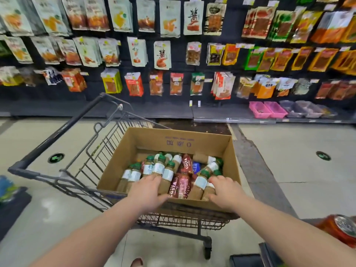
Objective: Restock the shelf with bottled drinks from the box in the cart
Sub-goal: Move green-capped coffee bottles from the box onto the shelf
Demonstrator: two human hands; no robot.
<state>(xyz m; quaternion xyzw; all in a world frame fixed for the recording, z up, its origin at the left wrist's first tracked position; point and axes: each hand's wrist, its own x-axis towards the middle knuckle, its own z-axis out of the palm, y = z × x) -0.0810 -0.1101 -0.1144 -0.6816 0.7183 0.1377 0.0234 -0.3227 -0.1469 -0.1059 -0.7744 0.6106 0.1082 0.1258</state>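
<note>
An open cardboard box [169, 139] sits in a dark wire shopping cart [77, 162]. Inside lie several tan bottled drinks with green caps and white labels [159, 166], plus dark red Costa bottles [180, 185]. Both my hands reach over the box's near edge. My left hand [147, 191] rests fingers-forward on the tan bottles at the front left. My right hand [224, 191] lies over the tan bottles at the front right, fingers bent downward. Whether either hand grips a bottle is hidden by the hands themselves.
Beyond the cart stands a dark wall rack [173, 54] hung with snack packets. Pink baskets [267, 109] and grey bins sit on its low shelf at the right. An orange-red object [339, 227] is at the lower right, a dark mat at the left.
</note>
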